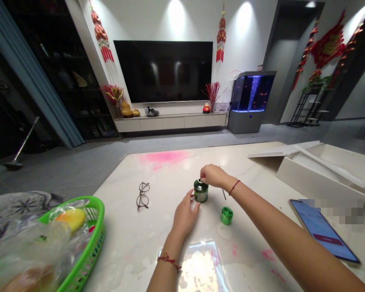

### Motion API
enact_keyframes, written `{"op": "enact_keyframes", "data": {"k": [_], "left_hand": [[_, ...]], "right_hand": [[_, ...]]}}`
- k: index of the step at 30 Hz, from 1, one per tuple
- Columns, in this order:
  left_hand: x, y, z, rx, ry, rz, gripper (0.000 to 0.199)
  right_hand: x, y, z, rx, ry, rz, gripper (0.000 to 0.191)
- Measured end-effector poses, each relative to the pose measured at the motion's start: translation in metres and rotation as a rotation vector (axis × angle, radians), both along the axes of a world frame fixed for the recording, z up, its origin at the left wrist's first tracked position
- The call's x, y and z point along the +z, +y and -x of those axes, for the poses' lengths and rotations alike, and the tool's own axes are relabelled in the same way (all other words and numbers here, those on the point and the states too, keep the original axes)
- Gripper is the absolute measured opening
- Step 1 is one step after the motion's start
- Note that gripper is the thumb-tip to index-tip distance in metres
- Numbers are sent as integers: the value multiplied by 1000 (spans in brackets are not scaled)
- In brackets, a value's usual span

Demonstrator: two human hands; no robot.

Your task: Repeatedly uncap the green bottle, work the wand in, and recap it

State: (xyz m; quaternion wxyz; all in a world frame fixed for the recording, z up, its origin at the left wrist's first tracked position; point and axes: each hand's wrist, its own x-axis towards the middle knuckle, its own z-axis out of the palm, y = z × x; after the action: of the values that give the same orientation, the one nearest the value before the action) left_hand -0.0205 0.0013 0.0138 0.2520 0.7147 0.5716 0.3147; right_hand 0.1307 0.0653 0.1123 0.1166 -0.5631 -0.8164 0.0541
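A small dark green glass bottle (201, 192) with a pale label stands upright on the table. My left hand (185, 215) is cupped at its lower left, fingers and thumb apart, with the fingertips at or very near the glass. Above the bottle's mouth my right hand (214, 175) is closed in a pinch; whatever is between those fingertips is hidden. A shiny green ribbed cap (226, 215) sits to the right of the bottle. Partly behind my right wrist shows a thin dark stick (224, 194).
Eyeglasses (143, 195) lie left of the bottle. A green plastic basket (99, 227) with bagged items stands at the left edge. On the right are a phone (325, 233) and an open white box (319, 178). A glossy clear-edged sheet (200, 267) lies in front.
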Motion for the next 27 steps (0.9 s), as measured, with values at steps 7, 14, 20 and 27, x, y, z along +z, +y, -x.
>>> {"op": "enact_keyframes", "data": {"k": [7, 14, 20, 27], "left_hand": [[-1, 0, 1, -1, 3, 3, 53], [-1, -1, 1, 1, 15, -12, 53], [0, -2, 1, -11, 13, -22, 52], [-1, -1, 1, -5, 14, -27, 51]], "right_hand": [[3, 3, 9, -18, -37, 18, 11], [8, -5, 11, 26, -37, 6, 13], [7, -5, 9, 53, -45, 3, 14], [9, -6, 9, 79, -73, 6, 17]]}}
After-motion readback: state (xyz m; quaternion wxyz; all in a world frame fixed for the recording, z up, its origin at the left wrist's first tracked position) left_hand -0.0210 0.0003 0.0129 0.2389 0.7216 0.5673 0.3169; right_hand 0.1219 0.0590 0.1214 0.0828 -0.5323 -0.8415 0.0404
